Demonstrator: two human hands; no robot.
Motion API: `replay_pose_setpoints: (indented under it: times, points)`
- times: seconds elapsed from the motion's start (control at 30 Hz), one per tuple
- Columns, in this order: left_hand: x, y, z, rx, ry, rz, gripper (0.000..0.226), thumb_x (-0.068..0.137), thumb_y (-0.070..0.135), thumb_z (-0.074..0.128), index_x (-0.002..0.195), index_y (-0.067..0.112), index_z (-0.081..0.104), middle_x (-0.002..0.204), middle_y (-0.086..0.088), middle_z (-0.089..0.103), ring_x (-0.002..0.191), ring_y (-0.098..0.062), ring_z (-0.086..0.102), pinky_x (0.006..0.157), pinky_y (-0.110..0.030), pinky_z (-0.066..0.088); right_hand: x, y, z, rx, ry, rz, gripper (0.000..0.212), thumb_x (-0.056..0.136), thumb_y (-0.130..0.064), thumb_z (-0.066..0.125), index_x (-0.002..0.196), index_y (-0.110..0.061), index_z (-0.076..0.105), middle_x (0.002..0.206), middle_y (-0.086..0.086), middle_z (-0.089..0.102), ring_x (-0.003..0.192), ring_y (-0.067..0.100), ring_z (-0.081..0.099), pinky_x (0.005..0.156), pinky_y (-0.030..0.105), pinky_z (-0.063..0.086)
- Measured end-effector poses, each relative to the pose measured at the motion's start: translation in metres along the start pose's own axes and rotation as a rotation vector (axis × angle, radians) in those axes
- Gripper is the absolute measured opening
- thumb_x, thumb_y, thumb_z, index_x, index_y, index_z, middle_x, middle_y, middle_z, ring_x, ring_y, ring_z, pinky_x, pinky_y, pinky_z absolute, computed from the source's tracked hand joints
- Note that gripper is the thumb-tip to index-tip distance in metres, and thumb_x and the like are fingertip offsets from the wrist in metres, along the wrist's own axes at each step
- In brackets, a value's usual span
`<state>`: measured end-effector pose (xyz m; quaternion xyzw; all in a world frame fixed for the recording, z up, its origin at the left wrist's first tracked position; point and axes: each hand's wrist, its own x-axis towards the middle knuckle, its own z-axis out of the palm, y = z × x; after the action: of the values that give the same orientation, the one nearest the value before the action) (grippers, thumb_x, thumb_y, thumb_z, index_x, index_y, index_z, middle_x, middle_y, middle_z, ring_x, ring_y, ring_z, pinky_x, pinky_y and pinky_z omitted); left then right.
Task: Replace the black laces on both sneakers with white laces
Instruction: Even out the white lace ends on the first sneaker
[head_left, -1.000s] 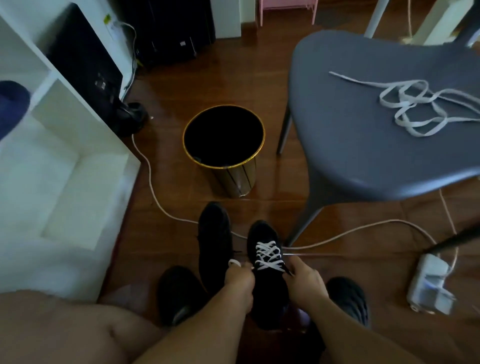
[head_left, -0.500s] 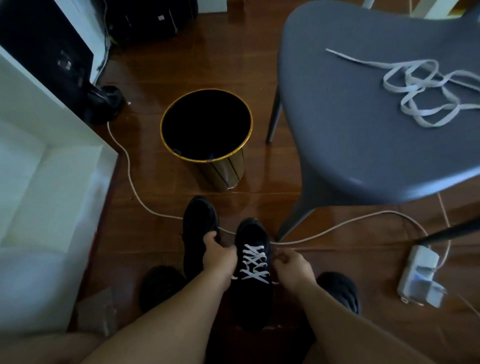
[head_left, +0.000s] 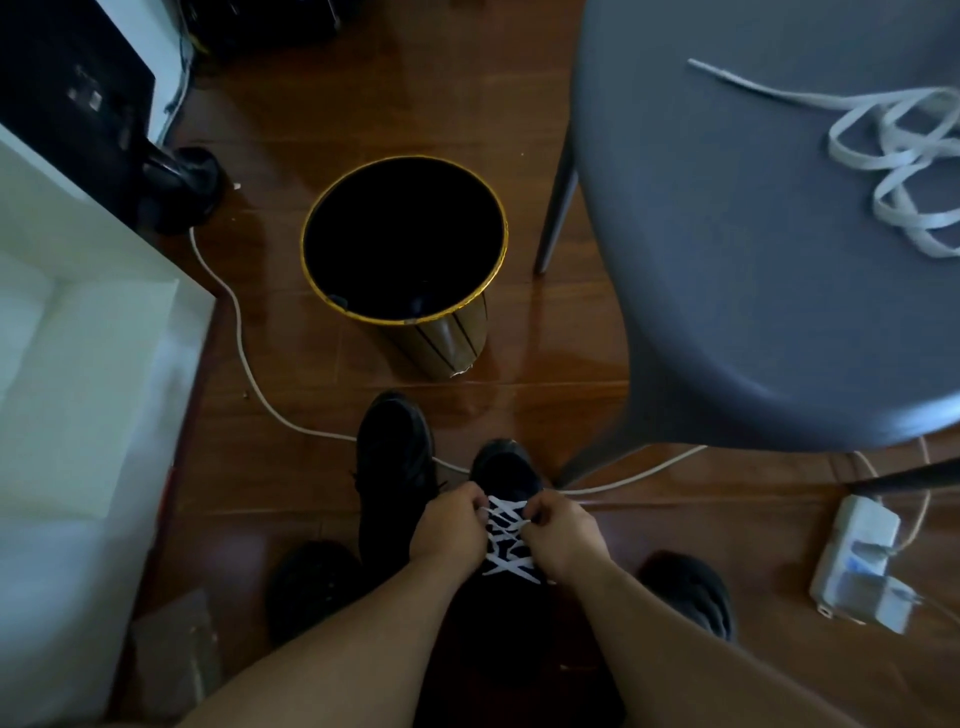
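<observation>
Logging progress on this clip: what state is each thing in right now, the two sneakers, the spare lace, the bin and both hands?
Right sneaker: white lace crisscrossed through its eyelets.
Left sneaker: dark throughout, no white lace on it.
Spare white lace: loose, tangled on the chair seat.
Bin: upright, open-topped.
Left hand: pinching the lace.
Right hand: pinching the lace.

Two sneakers (head_left: 506, 480) stood side by side on the floor (head_left: 322, 395), toes away from the person. Left hand (head_left: 451, 525) and right hand (head_left: 563, 530) sat on either side of the right sneaker's lace (head_left: 508, 535). Bin (head_left: 410, 260) beyond the sneakers. Chair (head_left: 753, 234) to the right of the bin, a spare lace (head_left: 893, 150) lying on its seat. Shelf (head_left: 78, 322) at far left. Cable (head_left: 244, 353) ran across the floor between bin and sneakers. Adapter (head_left: 857, 561) on the floor at right.
</observation>
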<state>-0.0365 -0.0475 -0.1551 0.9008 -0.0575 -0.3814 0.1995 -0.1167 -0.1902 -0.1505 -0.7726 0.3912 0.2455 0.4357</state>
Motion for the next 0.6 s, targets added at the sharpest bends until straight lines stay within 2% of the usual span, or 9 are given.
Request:
replay_pose_setpoints:
  times: [0.1,0.17,0.27,0.37,0.47,0.53,0.6]
  points:
    - [-0.003,-0.002,0.002,0.028,0.009,0.012,0.021,0.112,0.028,0.045,0.092,0.032,0.046,0.089,-0.002,0.06,0.077,-0.023,0.058,0.06,-0.037,0.04,0.002,0.001,0.003,-0.053,-0.002,-0.043,0.012,0.083,-0.029,0.061,0.09,-0.039,0.061,0.1,-0.005,0.069,0.092,0.02,0.065,0.08,0.033,0.055]
    - [-0.006,-0.002,0.003,0.05,0.016,0.023,0.017,0.111,0.026,0.045,0.096,0.032,0.044,0.089,-0.001,0.058,0.076,-0.021,0.056,0.057,-0.037,0.036,0.002,0.004,0.006,-0.087,-0.004,-0.076,0.016,0.086,-0.029,0.06,0.096,-0.042,0.064,0.108,-0.004,0.069,0.096,0.019,0.064,0.08,0.031,0.052]
    - [-0.008,-0.001,0.004,0.04,0.028,0.034,0.018,0.111,0.022,0.045,0.096,0.031,0.044,0.091,-0.001,0.058,0.078,-0.022,0.056,0.062,-0.04,0.041,0.002,0.006,0.007,-0.078,-0.019,-0.079,0.025,0.09,-0.03,0.056,0.105,-0.044,0.07,0.117,-0.004,0.068,0.1,0.017,0.065,0.079,0.027,0.05]
    - [-0.01,-0.002,0.004,0.004,0.035,0.033,0.022,0.11,0.024,0.046,0.091,0.033,0.044,0.092,0.001,0.059,0.08,-0.02,0.057,0.067,-0.041,0.046,0.003,0.004,0.003,-0.05,-0.05,-0.042,0.03,0.093,-0.033,0.047,0.102,-0.042,0.074,0.12,-0.004,0.069,0.105,0.018,0.064,0.08,0.028,0.047]
    - [-0.011,-0.003,0.004,-0.033,0.059,0.028,0.013,0.111,0.031,0.046,0.099,0.035,0.044,0.099,0.002,0.063,0.084,-0.021,0.06,0.071,-0.04,0.05,0.005,0.005,0.003,-0.093,-0.061,-0.074,0.021,0.098,-0.032,0.048,0.092,-0.041,0.066,0.115,-0.003,0.068,0.102,0.019,0.064,0.083,0.032,0.05]
    - [-0.012,-0.002,0.004,-0.056,0.087,-0.004,0.012,0.11,0.035,0.051,0.101,0.033,0.042,0.098,0.0,0.063,0.082,-0.021,0.06,0.067,-0.037,0.047,0.007,0.008,0.006,-0.094,-0.041,-0.081,0.017,0.1,-0.028,0.05,0.09,-0.036,0.061,0.111,-0.001,0.067,0.099,0.019,0.062,0.083,0.034,0.05]
    - [-0.012,-0.003,0.005,-0.088,0.091,-0.036,0.02,0.107,0.037,0.058,0.094,0.03,0.044,0.093,0.001,0.063,0.082,-0.02,0.061,0.067,-0.036,0.048,0.008,0.009,0.01,-0.004,-0.008,-0.042,0.019,0.1,-0.023,0.049,0.088,-0.031,0.059,0.105,0.0,0.066,0.09,0.017,0.061,0.073,0.031,0.048]
